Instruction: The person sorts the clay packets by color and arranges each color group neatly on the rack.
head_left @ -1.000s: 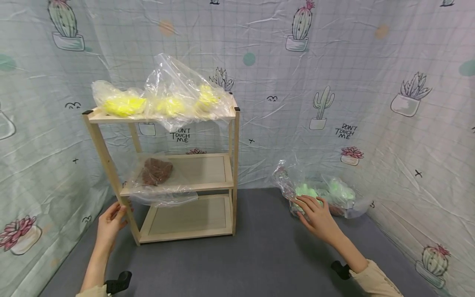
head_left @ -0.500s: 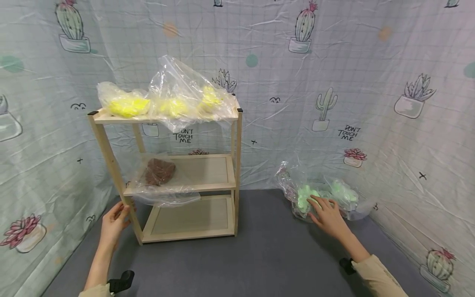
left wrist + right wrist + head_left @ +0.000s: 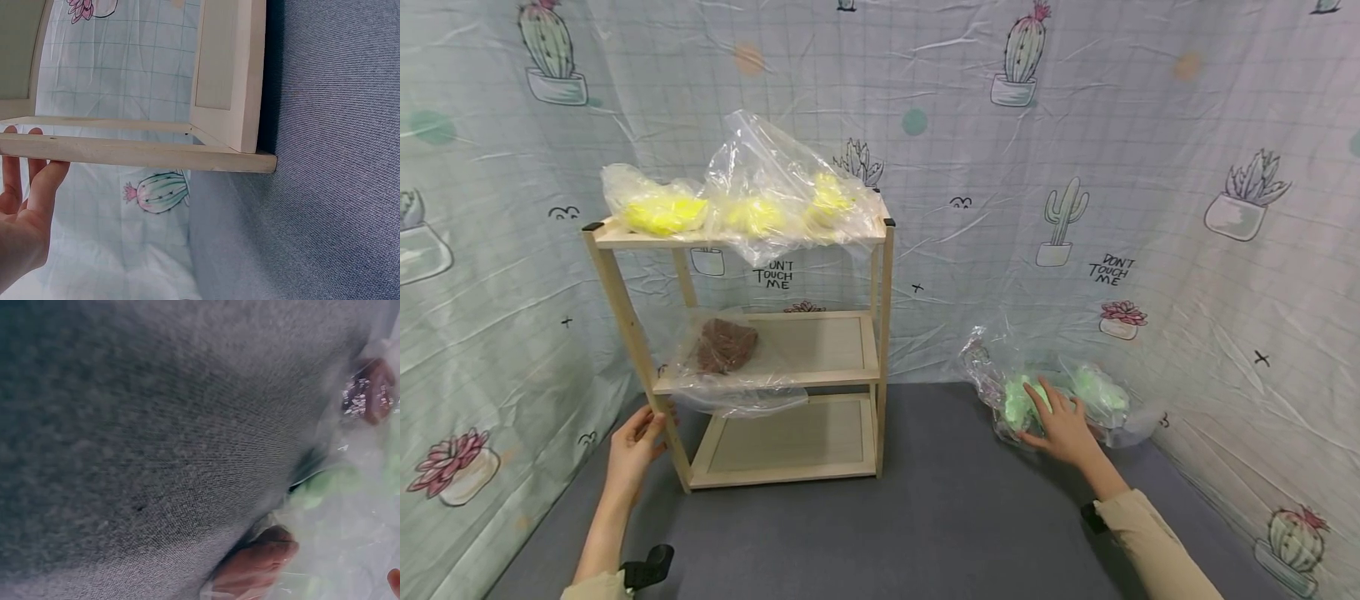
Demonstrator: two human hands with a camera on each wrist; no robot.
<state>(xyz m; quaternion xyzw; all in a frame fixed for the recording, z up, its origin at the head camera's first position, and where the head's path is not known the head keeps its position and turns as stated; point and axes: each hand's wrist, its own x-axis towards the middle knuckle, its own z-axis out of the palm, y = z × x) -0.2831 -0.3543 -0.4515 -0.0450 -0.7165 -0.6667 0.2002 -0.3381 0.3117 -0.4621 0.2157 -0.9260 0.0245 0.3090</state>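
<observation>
My left hand (image 3: 631, 450) pinches the left front post (image 3: 638, 350) of a three-tier wooden shelf (image 3: 782, 485), the thumb at the near side and fingers behind it, as the left wrist view (image 3: 125, 153) of the post also shows. My right hand (image 3: 1063, 429) reaches over clear plastic bags at the right, its fingers spread above a bag of light green lumps (image 3: 1017, 407). A second green-filled bag (image 3: 1101, 393) lies just right of it. Reddish-brown pieces (image 3: 256, 565) show under the plastic in the right wrist view, where only a fingertip (image 3: 394, 582) appears.
Bags with yellow contents (image 3: 666, 215) sit on the top tier. A bag with a brown lump (image 3: 726, 346) lies on the middle tier, its plastic hanging over the front edge. A cactus-print curtain (image 3: 985, 150) surrounds the dark grey tabletop (image 3: 925, 517).
My right hand has moved slightly right across the green bag and its fingers and thumb have spread wider. The left hand stays at the post. The head view has shifted a little.
</observation>
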